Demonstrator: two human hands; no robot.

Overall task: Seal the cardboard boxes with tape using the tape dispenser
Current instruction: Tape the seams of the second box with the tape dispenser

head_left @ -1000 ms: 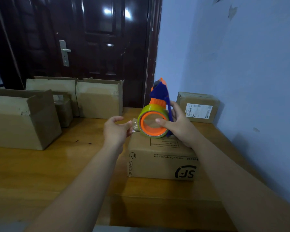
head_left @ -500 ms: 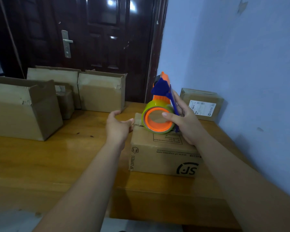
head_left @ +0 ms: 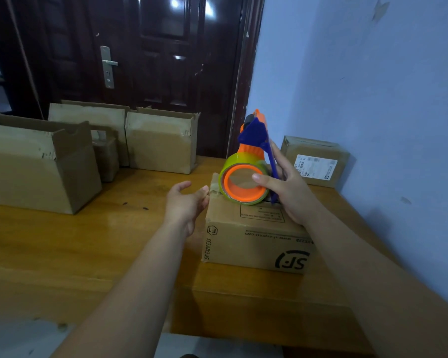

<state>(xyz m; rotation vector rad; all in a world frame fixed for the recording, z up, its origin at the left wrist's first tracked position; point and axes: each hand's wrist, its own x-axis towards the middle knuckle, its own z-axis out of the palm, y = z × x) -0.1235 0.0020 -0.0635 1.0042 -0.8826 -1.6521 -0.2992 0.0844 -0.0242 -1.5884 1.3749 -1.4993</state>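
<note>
A closed SF Express cardboard box (head_left: 256, 239) sits on the wooden table (head_left: 62, 241) in front of me. My right hand (head_left: 286, 187) grips the orange and blue tape dispenser (head_left: 246, 174) with its yellow-green tape roll, standing tilted on the box's top. My left hand (head_left: 185, 205) is at the box's top left edge, its thumb and fingers loosely curved, the thumb tip touching the taped corner of the box. Whether it pinches the tape end is unclear.
Several open cardboard boxes (head_left: 36, 161) stand along the table's left and back, one (head_left: 161, 143) near the dark door (head_left: 130, 60). A small labelled box (head_left: 316, 161) sits at the back right against the blue wall (head_left: 386, 99).
My left hand has let go of the tape end and opened beside the box corner. The dispenser has shifted slightly right over the box top. The view has moved closer.
</note>
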